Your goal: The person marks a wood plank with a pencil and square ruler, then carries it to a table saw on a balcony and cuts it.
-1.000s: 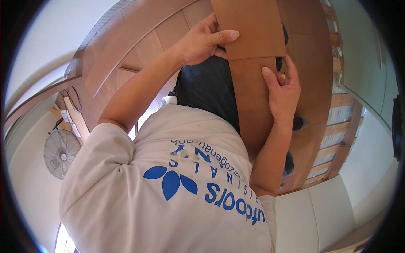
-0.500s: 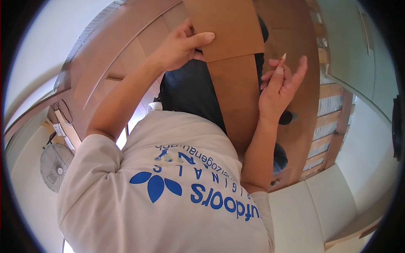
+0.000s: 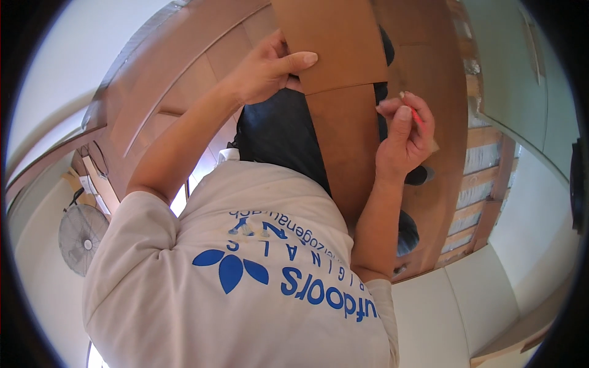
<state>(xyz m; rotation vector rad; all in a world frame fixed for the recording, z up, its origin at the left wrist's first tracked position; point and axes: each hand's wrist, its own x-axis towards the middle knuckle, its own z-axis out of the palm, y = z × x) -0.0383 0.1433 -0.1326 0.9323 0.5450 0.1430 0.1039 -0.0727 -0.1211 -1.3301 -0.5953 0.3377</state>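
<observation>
My left hand (image 3: 270,67) grips the left edge of a flat brown board (image 3: 336,43), with the thumb on top and the other fingers beneath. Below it, a second brown piece (image 3: 348,141) runs down towards my body, meeting the board along a straight seam. My right hand (image 3: 406,132), to the right of the boards, is closed on a slim red pencil (image 3: 418,119) between thumb and fingers. The fingers hide part of the pencil. My legs in black trousers (image 3: 279,132) show under the boards.
Brown panels (image 3: 202,80) lie to the left and a brown surface (image 3: 429,67) to the right. Wooden slats (image 3: 481,162) with plastic wrap line the right side, beside a pale green panel (image 3: 515,73). A round fan (image 3: 84,239) stands at the far left.
My right hand has curled its fingers in and turned the pencil, which pointed up before. My left hand and the board have shifted slightly to the right.
</observation>
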